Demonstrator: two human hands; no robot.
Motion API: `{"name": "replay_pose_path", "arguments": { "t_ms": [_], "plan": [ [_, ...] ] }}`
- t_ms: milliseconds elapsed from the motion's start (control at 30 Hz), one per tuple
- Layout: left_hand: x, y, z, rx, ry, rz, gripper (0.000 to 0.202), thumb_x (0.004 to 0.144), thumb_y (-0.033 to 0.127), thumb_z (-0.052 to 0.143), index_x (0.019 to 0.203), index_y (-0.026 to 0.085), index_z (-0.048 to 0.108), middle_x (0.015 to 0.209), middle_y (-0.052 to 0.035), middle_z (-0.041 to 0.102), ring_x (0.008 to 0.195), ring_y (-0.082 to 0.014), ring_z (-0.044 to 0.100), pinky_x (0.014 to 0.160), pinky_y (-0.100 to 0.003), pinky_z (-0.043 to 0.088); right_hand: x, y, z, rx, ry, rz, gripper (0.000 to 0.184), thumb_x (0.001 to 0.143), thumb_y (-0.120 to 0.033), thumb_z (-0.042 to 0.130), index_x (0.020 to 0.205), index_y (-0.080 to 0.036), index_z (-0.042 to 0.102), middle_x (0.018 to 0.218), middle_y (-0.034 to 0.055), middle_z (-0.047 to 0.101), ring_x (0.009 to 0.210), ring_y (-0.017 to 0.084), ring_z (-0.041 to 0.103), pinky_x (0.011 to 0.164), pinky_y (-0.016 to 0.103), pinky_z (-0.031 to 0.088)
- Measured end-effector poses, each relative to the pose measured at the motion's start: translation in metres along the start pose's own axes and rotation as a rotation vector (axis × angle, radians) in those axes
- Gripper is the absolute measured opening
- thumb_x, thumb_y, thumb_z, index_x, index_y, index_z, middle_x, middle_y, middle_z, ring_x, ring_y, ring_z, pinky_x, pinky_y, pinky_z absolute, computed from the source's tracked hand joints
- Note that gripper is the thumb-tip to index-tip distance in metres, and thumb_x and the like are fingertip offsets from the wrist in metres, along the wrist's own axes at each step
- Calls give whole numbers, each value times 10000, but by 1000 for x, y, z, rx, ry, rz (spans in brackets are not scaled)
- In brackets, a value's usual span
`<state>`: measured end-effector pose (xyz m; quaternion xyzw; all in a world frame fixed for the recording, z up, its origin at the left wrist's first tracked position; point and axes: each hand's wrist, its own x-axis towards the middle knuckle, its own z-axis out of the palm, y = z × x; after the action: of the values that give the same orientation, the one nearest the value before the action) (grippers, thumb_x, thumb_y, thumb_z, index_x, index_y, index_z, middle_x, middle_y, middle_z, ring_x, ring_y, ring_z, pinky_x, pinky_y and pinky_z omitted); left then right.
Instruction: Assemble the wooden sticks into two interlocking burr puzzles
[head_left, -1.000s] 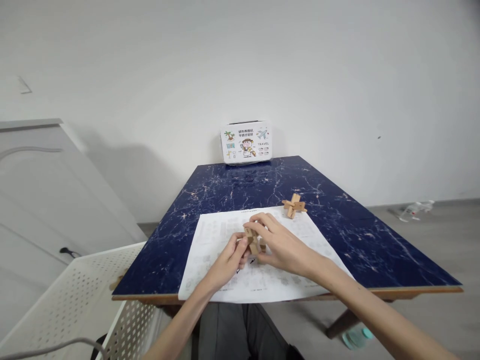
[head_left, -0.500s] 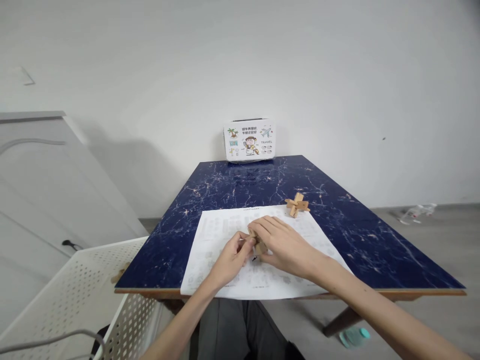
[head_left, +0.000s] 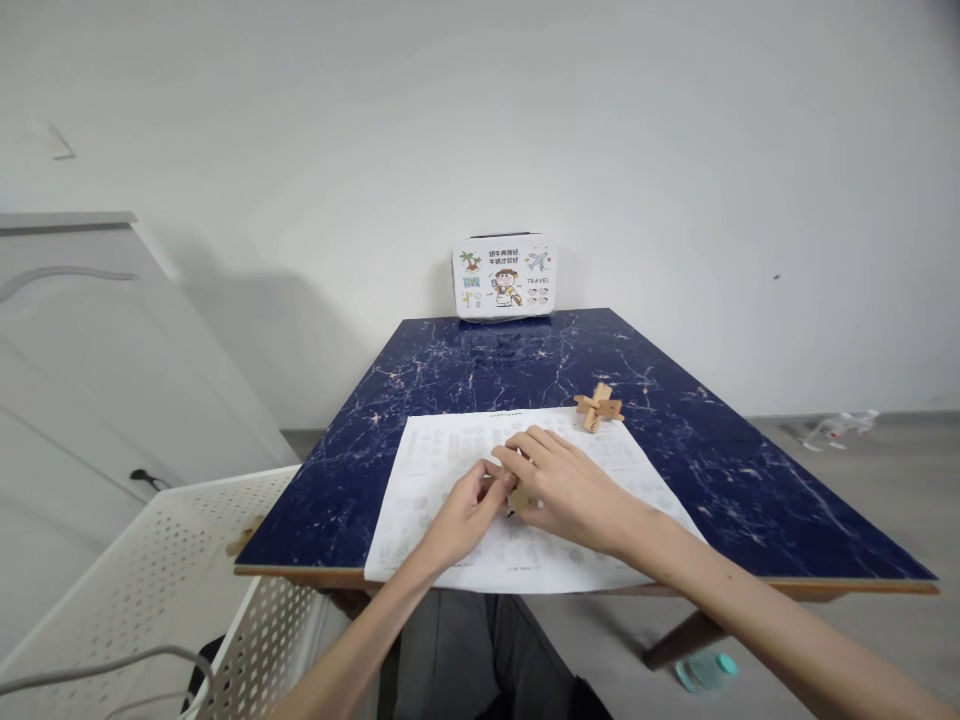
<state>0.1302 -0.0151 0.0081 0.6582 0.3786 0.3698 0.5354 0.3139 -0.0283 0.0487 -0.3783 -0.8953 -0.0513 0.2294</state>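
Observation:
My left hand (head_left: 463,512) and my right hand (head_left: 564,482) meet over a printed white sheet (head_left: 442,470) on the dark blue marbled table (head_left: 720,470). Between their fingers sits a small wooden puzzle piece (head_left: 517,496), mostly hidden by my right hand's fingers. Both hands are closed around it. A second wooden interlocking puzzle (head_left: 598,407) rests on the table at the sheet's far right corner, apart from both hands.
A white box with cartoon print (head_left: 503,276) stands at the table's far edge against the wall. A white perforated basket (head_left: 150,590) stands at the left of the table. A teal-capped bottle (head_left: 705,672) lies on the floor under the table's right side.
Both hands have lowered the wooden piece closer to the sheet, and my right hand's fingers now cover more of it. The view has shifted slightly.

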Motion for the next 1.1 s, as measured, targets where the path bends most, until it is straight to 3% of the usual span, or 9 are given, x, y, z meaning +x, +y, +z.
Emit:
{"name": "replay_pose_path", "arguments": {
  "t_ms": [267, 467, 667, 967, 1100],
  "plan": [
    [-1, -2, -1, -82, -6, -31, 441, 928, 625, 579, 907, 185, 557, 729, 12, 519, 625, -123, 442, 559, -242, 322, -4, 7, -8, 250, 74, 22, 463, 834, -100, 655, 1273, -236, 597, 1132, 99, 695, 1046, 288, 640, 903, 466, 528],
    [-3, -8, 0, -4, -11, 17, 399, 968, 586, 535, 927, 188, 544, 822, -19, 570, 724, -154, 508, 650, -261, 394, -9, 15, -2, 311, 85, 5, 501, 815, -127, 707, 1287, -262, 605, 1161, 90, 710, 1041, 290, 653, 945, 500, 514],
    [-4, -5, 2, 41, -41, 16, 344, 984, 528, 529, 924, 190, 534, 812, -9, 556, 739, -160, 497, 709, -282, 400, -14, 25, 4, 414, 81, -50, 539, 846, -239, 760, 1351, -283, 578, 1284, 77, 691, 1159, 288, 645, 1120, 566, 402],
    [-6, 2, 1, 40, -130, 72, 347, 1027, 512, 446, 900, 196, 513, 760, 11, 490, 720, -155, 460, 737, -283, 400, -22, 28, 6, 814, 55, 110, 586, 805, -343, 830, 1341, -297, 597, 1320, 66, 665, 1203, 275, 633, 1028, 453, 518],
    [-3, -7, -2, 102, -82, 61, 340, 1013, 527, 469, 946, 195, 502, 802, -5, 550, 739, -165, 516, 708, -279, 408, -23, 18, 3, 730, 126, 40, 539, 849, -278, 777, 1349, -303, 577, 1312, 71, 664, 1210, 282, 622, 1039, 473, 504]
  ]
}}
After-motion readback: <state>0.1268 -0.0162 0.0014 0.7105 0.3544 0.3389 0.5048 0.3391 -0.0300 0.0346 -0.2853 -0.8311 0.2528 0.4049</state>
